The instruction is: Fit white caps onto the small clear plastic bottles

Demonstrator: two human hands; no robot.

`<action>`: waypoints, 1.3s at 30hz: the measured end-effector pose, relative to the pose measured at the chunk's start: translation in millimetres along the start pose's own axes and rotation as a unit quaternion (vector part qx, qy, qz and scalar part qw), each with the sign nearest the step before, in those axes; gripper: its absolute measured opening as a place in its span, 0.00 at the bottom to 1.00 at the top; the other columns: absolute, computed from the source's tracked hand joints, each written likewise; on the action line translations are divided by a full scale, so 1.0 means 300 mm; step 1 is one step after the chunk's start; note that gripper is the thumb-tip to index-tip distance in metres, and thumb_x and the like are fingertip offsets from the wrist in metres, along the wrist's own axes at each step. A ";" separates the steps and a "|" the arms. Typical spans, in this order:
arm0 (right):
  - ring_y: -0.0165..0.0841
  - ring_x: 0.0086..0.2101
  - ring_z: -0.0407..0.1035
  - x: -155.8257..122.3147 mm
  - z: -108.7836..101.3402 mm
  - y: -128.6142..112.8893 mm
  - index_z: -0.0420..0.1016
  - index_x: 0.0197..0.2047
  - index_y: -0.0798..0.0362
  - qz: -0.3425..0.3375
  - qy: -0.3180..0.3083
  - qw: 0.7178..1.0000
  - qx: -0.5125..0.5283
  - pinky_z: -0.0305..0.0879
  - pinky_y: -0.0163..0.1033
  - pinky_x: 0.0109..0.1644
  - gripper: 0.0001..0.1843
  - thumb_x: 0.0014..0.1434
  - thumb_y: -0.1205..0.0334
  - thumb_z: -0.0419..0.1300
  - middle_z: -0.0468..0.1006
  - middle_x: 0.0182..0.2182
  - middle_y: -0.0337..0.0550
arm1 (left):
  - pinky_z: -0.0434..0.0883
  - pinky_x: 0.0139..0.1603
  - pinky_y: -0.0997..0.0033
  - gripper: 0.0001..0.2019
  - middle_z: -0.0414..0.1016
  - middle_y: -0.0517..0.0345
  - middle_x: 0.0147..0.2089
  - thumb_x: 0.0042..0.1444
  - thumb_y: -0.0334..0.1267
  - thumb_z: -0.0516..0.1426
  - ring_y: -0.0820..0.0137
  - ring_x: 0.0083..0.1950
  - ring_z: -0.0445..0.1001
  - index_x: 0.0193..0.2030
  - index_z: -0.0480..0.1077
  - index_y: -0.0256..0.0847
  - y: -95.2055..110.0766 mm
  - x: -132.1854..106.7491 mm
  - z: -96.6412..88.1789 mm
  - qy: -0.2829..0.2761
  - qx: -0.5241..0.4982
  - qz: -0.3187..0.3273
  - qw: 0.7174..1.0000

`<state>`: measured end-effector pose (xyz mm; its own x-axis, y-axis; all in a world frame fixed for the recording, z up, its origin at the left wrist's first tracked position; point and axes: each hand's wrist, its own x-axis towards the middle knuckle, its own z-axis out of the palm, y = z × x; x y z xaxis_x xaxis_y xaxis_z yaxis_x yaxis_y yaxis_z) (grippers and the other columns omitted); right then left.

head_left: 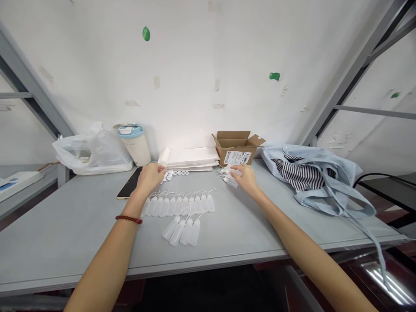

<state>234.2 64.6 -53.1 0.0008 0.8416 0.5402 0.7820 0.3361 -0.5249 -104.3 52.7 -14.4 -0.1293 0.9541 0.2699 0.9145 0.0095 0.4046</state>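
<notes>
My left hand (150, 177) is at the left end of a cluster of small round white pieces (177, 173). Its fingers are drawn together, and what they hold, if anything, is hidden. My right hand (246, 177) pinches at a small pile of translucent white bottle-shaped pieces (230, 178) in front of the cardboard box. Between my arms, a row of similar translucent pieces (178, 206) with thin curved white stems lies side by side. Nearer the front edge, several more translucent pieces (183, 231) are fanned out.
A phone (129, 185) lies beside my left wrist. Along the wall stand a plastic bag (94, 151), a lidded cup (135, 146), a stack of white envelopes or sheets (191, 158) and an open cardboard box (234, 151). A light-blue cloth bag (312, 173) occupies the right side, its strap hanging over the edge.
</notes>
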 end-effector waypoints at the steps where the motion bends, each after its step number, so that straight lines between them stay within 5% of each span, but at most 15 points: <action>1: 0.40 0.39 0.65 -0.001 -0.001 -0.005 0.78 0.36 0.55 -0.003 0.010 1.000 -0.001 0.60 0.45 0.45 0.11 0.51 0.62 0.58 0.74 0.34 0.48 | 0.68 0.45 0.65 0.16 0.79 0.47 0.41 0.50 0.39 0.53 0.56 0.45 0.75 0.42 0.76 0.36 -0.009 0.003 -0.002 -0.007 0.006 -0.004 1.000; 7: 0.37 0.37 0.65 -0.039 -0.034 -0.107 0.74 0.32 0.54 -0.064 0.026 0.997 0.041 0.60 0.41 0.43 0.08 0.54 0.62 0.55 0.74 0.32 0.46 | 0.68 0.46 0.68 0.16 0.78 0.47 0.42 0.47 0.31 0.53 0.59 0.46 0.75 0.42 0.76 0.37 -0.014 -0.004 0.006 -0.055 0.037 0.008 0.998; 10: 0.29 0.26 0.63 -0.087 -0.051 -0.194 0.70 0.28 0.55 -0.078 -0.089 0.988 0.101 0.57 0.33 0.31 0.10 0.57 0.62 0.52 0.72 0.23 0.40 | 0.68 0.46 0.68 0.16 0.77 0.47 0.43 0.46 0.28 0.54 0.59 0.45 0.74 0.42 0.76 0.37 -0.009 -0.012 0.017 -0.063 0.042 0.024 0.997; 13: 0.25 0.20 0.56 -0.151 -0.055 -0.279 0.65 0.22 0.55 -0.166 -0.220 0.956 0.096 0.50 0.31 0.26 0.14 0.59 0.62 0.50 0.66 0.17 0.37 | 0.67 0.45 0.68 0.17 0.77 0.46 0.43 0.45 0.26 0.54 0.59 0.45 0.74 0.41 0.76 0.37 -0.008 -0.016 0.027 -0.078 0.058 0.034 0.995; 20: 0.22 0.17 0.40 -0.274 -0.026 -0.388 0.55 0.15 0.56 -0.270 -0.348 0.897 0.025 0.40 0.33 0.24 0.21 0.57 0.61 0.50 0.52 0.12 0.32 | 0.68 0.42 0.70 0.13 0.77 0.46 0.37 0.44 0.27 0.54 0.59 0.43 0.74 0.36 0.77 0.35 0.003 -0.014 0.042 -0.098 0.092 0.048 0.990; 28: 0.22 0.17 0.38 -0.320 -0.020 -0.420 0.55 0.13 0.56 -0.222 -0.349 0.910 -0.018 0.38 0.34 0.24 0.24 0.56 0.53 0.51 0.51 0.10 0.33 | 0.67 0.37 0.70 0.09 0.76 0.47 0.30 0.45 0.29 0.53 0.62 0.36 0.74 0.29 0.75 0.34 0.026 -0.020 0.063 -0.122 0.089 0.073 0.986; 39: 0.22 0.17 0.39 -0.316 -0.030 -0.436 0.48 0.12 0.55 -0.092 -0.400 0.912 -0.008 0.39 0.34 0.23 0.24 0.50 0.56 0.54 0.44 0.11 0.32 | 0.67 0.36 0.74 0.12 0.78 0.49 0.33 0.39 0.24 0.53 0.65 0.37 0.75 0.29 0.75 0.35 0.049 -0.023 0.049 -0.146 0.072 0.071 0.984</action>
<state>137.4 -63.0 -29.8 -0.5820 0.8123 -0.0381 0.7313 0.5024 -0.4613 -84.4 50.6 -23.2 0.1008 0.9939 0.0444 0.9627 -0.1087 0.2477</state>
